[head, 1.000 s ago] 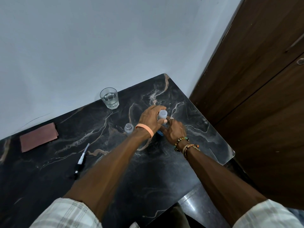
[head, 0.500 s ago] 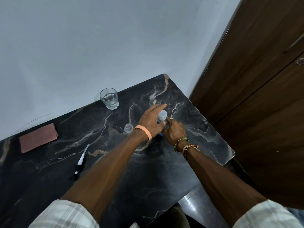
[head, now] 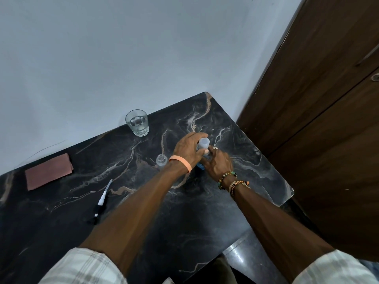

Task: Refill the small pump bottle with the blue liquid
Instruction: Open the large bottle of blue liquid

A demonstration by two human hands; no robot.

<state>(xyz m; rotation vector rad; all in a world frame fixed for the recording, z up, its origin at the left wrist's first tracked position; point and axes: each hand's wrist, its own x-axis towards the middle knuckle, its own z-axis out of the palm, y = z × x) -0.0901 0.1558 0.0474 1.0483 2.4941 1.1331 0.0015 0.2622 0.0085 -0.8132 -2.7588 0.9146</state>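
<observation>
Curling back round the pale cap [head: 204, 142] since a moment ago, our left hand [head: 187, 148] grips it while our right hand [head: 217, 163] seems to clasp the blue bottle [head: 200, 166] beneath, and a slipping twist could tip it onto the open small pump bottle [head: 161, 159] just left.

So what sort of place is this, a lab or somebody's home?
Probably a room in a home: a dark marble-patterned table against a plain white wall, wooden doors beside it, and a glass of water on it.
</observation>
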